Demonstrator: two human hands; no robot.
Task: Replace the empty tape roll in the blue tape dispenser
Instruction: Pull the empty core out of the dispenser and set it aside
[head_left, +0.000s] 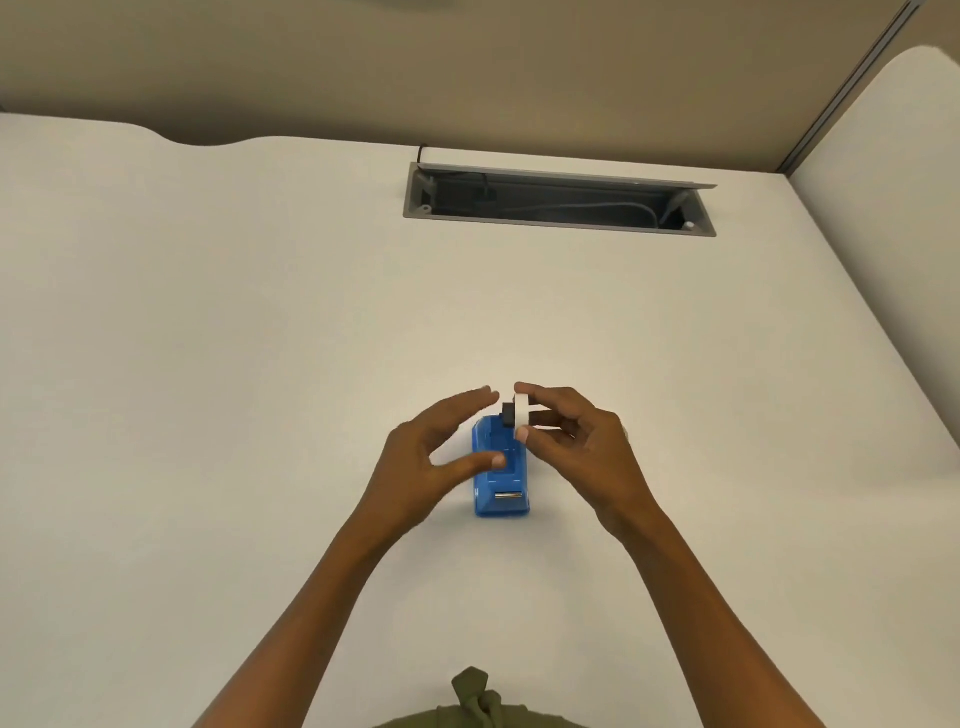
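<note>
Centrally, right hand (574, 441) grip pinching white roll (521, 415), left hand (441, 447) spread wide, blue dispenser (500, 480) unlabelled

A white desk (260, 338) carries an open grey cable tray (558, 200) with cables inside, beside beige partition walls (467, 62).

- An office cubicle, by the look of it.
- White desk (208, 364) with a built-in cable tray (558, 202) holding wires.
- Beige partition panels (467, 73) around it.
</note>
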